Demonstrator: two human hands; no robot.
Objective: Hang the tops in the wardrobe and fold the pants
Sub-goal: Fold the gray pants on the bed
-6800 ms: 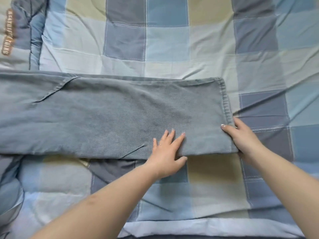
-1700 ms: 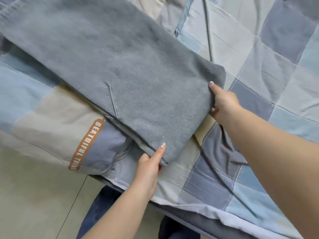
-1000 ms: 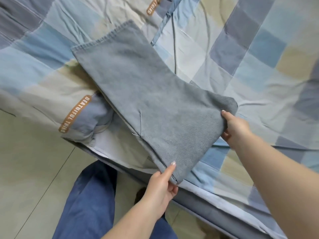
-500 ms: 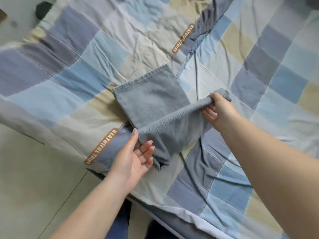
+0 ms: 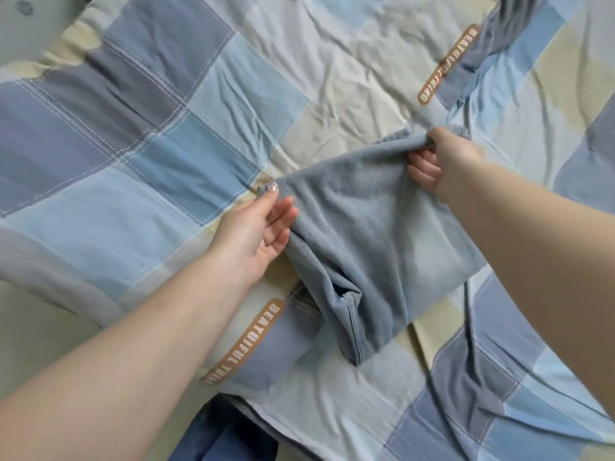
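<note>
The grey-blue pants [image 5: 376, 234] lie folded into a thick, short bundle on the checked bedspread [image 5: 159, 134], near the bed's front edge. My left hand [image 5: 258, 229] pinches the bundle's far left corner between thumb and fingers. My right hand [image 5: 446, 164] grips the far right corner, fingers curled under the cloth. The top layer sags between the two hands, and the folded end nearest me points down toward the bed's edge. No tops and no wardrobe are in view.
Orange labels with lettering sit on the bedspread at the front [image 5: 246, 344] and at the back right [image 5: 447, 64]. The pale floor [image 5: 36, 331] shows at the lower left. My blue trouser leg [image 5: 219, 437] is at the bottom edge.
Both hands have carried the pants' near end up and over toward the far end, so the long folded strip is now a short bundle. The view has turned along the bed.
</note>
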